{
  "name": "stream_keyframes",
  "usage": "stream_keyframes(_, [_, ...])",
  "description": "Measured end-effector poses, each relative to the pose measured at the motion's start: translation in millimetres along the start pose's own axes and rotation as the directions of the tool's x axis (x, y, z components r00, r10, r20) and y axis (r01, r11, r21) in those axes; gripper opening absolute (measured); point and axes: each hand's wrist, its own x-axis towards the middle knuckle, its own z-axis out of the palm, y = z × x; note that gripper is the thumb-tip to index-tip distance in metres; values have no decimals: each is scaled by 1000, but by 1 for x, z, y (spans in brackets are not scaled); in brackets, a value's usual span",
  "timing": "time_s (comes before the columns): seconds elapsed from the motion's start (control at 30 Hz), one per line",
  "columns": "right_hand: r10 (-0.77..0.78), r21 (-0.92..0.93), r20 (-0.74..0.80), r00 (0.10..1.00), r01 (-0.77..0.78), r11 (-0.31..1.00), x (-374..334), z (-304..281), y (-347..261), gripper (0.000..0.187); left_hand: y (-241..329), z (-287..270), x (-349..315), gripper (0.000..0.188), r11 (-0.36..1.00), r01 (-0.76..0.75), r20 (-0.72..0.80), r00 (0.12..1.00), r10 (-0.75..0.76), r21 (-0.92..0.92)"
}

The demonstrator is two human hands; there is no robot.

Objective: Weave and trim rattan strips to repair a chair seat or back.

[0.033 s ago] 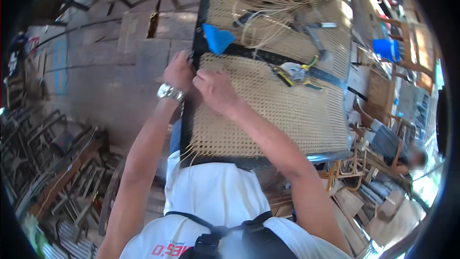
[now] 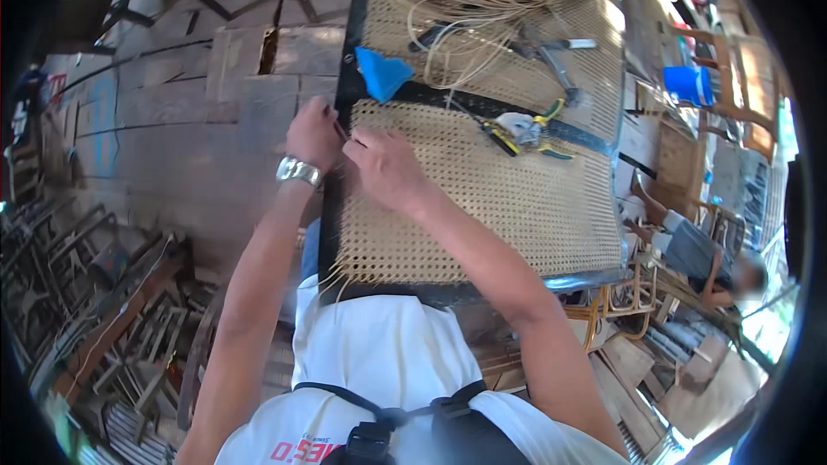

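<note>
A woven cane panel (image 2: 482,215) in a black frame (image 2: 329,232) lies before me. At its left edge my left hand (image 2: 314,135), with a silver watch on the wrist, is closed, fingers bent. Close beside it my right hand (image 2: 385,165) is also closed, over the cane by the frame. A thin dark piece shows between the two hands, but what they pinch is too small to make out. Loose cane ends (image 2: 345,274) stick up at the near left corner. Just beyond the hands lies a blue folded piece (image 2: 382,75).
Yellow-handled pliers (image 2: 551,112) lie on the panel's middle bar, with a hammer (image 2: 558,69) and a bundle of cane strands (image 2: 482,0) farther off. To the right are a blue bucket (image 2: 689,86) and another person (image 2: 698,254). Chair frames (image 2: 129,293) crowd the left.
The panel and its tools sit slightly farther left in the view. Both hands stay closed at the same frame edge, with the fingers slightly shifted.
</note>
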Motion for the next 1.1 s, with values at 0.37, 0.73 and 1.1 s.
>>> stream_keyframes(0.37, [588,-250,-497,638,-755,606,-169,-138,135,43,-1,5,-25,37,896,148,55,989,-138,-419])
stream_keyframes(0.73, [646,-754,426,633,-146,640,-107,-235,197,116,-16,22,6,48,757,326,213,945,-248,-567])
stream_keyframes(1.1, [419,-663,383,824,-71,745,-181,-214,169,75,-5,-24,-5,22,944,167,336,940,-65,-284])
